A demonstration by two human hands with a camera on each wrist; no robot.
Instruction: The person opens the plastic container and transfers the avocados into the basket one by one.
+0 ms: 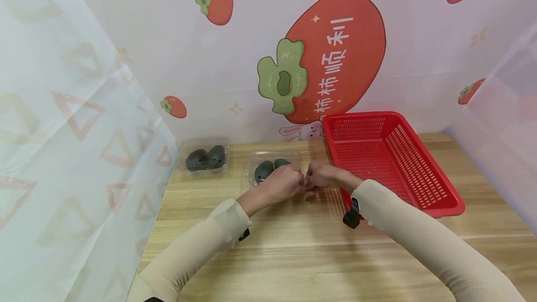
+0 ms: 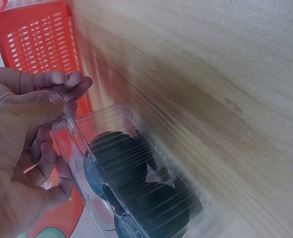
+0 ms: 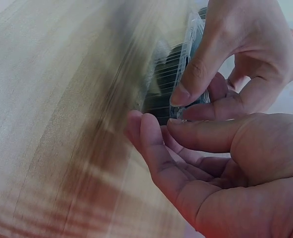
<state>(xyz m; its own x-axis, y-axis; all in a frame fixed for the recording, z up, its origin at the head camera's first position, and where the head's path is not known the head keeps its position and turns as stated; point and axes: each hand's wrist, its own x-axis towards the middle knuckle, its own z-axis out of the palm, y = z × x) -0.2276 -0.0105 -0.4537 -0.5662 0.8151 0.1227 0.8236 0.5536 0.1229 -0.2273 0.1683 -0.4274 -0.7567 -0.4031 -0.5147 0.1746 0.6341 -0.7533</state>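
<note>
A clear plastic clamshell box (image 1: 253,164) holding dark green avocados (image 1: 264,170) stands on the table in the head view. At its right-hand corner my left hand (image 1: 287,181) pinches the plastic edge between thumb and fingers. Facing it, my right hand (image 1: 320,176) has thumb and fingertips on the same corner. Up close in the left wrist view, the ribbed box (image 2: 131,168) shows dark avocados (image 2: 119,153) inside. In the right wrist view both thumbs meet at the box's corner tab, which the fingers partly hide.
Left of it, a second clear box (image 1: 226,153) holds two more avocados (image 1: 197,160). A red perforated basket (image 1: 436,174) stands at the right, close by my right forearm. Behind the wooden table (image 1: 268,255) hangs a backdrop printed with persimmons (image 1: 348,59).
</note>
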